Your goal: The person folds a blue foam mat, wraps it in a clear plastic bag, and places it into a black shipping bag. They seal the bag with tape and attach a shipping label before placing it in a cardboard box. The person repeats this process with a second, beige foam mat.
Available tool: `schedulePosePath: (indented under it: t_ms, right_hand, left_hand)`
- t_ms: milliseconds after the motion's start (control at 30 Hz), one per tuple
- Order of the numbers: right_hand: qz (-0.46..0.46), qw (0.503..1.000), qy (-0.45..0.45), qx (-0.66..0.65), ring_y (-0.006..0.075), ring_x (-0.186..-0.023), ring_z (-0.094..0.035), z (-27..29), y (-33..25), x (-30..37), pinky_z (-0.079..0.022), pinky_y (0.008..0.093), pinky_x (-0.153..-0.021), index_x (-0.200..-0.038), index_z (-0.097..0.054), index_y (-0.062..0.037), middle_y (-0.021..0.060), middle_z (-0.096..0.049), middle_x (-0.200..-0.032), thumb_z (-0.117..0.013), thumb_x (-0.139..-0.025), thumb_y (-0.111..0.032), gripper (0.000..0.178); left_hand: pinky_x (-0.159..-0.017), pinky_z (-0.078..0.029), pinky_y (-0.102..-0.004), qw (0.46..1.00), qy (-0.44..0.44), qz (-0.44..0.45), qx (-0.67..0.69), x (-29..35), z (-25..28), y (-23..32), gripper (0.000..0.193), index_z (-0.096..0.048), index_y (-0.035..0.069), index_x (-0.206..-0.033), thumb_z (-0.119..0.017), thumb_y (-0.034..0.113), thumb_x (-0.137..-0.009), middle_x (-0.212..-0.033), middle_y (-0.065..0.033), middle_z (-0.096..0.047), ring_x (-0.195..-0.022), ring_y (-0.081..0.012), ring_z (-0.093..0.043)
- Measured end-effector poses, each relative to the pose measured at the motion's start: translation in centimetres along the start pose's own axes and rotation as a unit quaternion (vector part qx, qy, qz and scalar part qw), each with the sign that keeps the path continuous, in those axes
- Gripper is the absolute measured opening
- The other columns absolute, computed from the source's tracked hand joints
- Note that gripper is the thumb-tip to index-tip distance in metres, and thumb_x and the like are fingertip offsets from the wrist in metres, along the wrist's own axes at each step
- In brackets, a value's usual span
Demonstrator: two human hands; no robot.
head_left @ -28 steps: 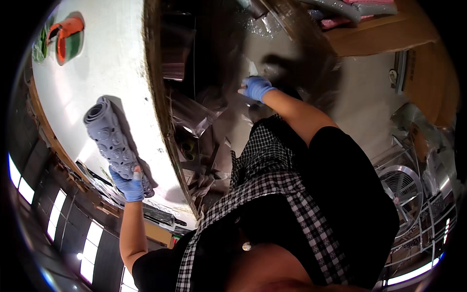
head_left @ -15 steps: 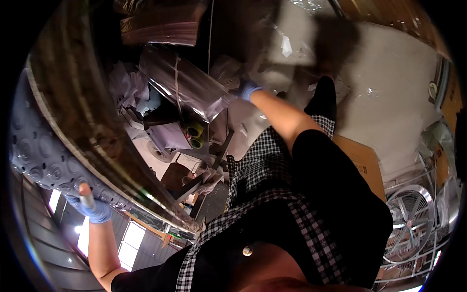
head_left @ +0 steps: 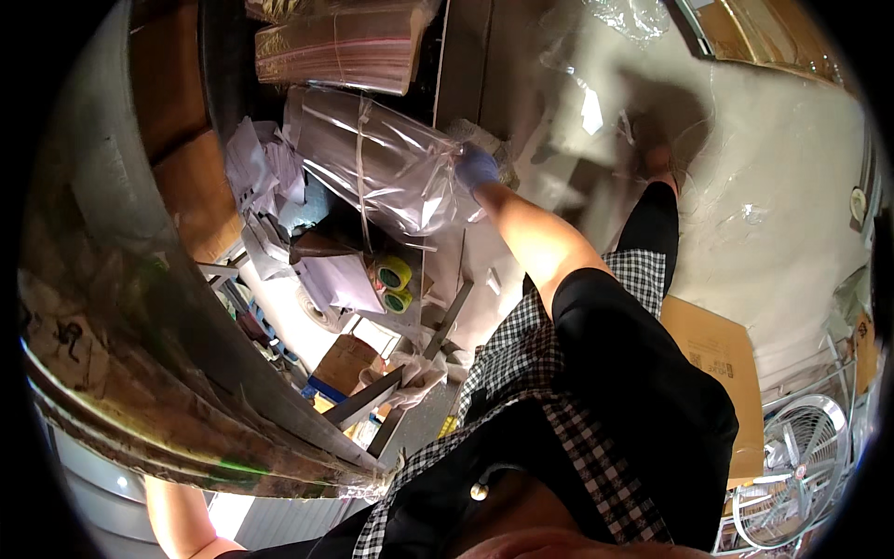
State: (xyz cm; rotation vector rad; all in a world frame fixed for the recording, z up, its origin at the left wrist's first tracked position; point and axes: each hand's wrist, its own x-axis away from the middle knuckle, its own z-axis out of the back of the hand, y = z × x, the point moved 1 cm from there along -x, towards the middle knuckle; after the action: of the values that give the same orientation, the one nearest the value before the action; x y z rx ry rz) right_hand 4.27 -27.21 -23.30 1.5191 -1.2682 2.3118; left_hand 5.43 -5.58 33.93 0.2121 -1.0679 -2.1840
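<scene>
My right hand (head_left: 477,169), in a thin blue glove, reaches low and is closed on the near end of a stack of clear plastic bags (head_left: 372,160). A pale tie runs round the stack's middle. It lies on the shelf under the table, tilted down toward the right. My left forearm (head_left: 177,522) shows at the lower left, raised beside the table edge (head_left: 214,456). The edge hides my left hand, so its fingers do not show.
A second wrapped stack (head_left: 335,47) lies beyond. Crumpled papers (head_left: 261,172), yellow-green tape rolls (head_left: 393,272) and a brown box (head_left: 346,363) sit under the table. A cardboard sheet (head_left: 712,373) and a metal fan (head_left: 801,470) stand at right. Plastic scraps litter the floor.
My view has shifted, and the table edge now covers my left hand, which rested on grey patterned wrap on the tabletop before. My right hand stays at the bag stack's end.
</scene>
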Motion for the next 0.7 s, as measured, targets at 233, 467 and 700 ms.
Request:
schedulePosePath:
  t_ms: [233, 467, 700]
  right_hand:
    - [0.023, 0.996, -0.020, 0.079, 0.0381, -0.120, -0.055, 3.1, -2.2, -0.9, -0.045, 0.0478, -0.098, -0.124, -0.063, -0.0148, 0.0176, -0.060, -0.128, -0.071, -0.082, -0.042, 0.051]
    - [0.310, 0.891, -0.016, 0.331, 0.0313, -0.131, -0.042, 2.4, -2.5, 4.9, -0.032, 0.0508, -0.106, -0.133, -0.057, -0.0231, 0.0090, -0.051, -0.136, -0.073, -0.079, -0.042, 0.059]
    - [0.413, 0.798, -0.077, 0.431, 0.0263, -0.116, -0.056, 0.3, -6.0, 2.1, -0.043, 0.0477, -0.096, -0.102, -0.072, -0.0249, 0.0040, -0.060, -0.120, -0.067, -0.082, -0.025, 0.020]
  left_hand:
    - [-0.099, -0.048, -0.0417, 1.000, 0.002, -0.004, 0.005, 0.2, -0.2, 0.5, 0.067, -0.041, 0.004, -0.143, -0.068, 0.033, -0.089, -0.132, -0.0119, -0.054, -0.117, -0.0271, -0.056]
    - [-0.098, -0.049, -0.0419, 1.000, 0.012, 0.005, 0.010, 0.4, 0.1, 0.2, 0.067, -0.041, 0.004, -0.143, -0.068, 0.033, -0.089, -0.132, -0.0120, -0.054, -0.117, -0.0273, -0.056]
    - [-0.098, -0.049, -0.0421, 1.000, 0.011, -0.005, 0.003, 0.8, -0.6, 1.2, 0.067, -0.041, 0.005, -0.143, -0.068, 0.033, -0.089, -0.132, -0.0121, -0.054, -0.117, -0.0275, -0.056]
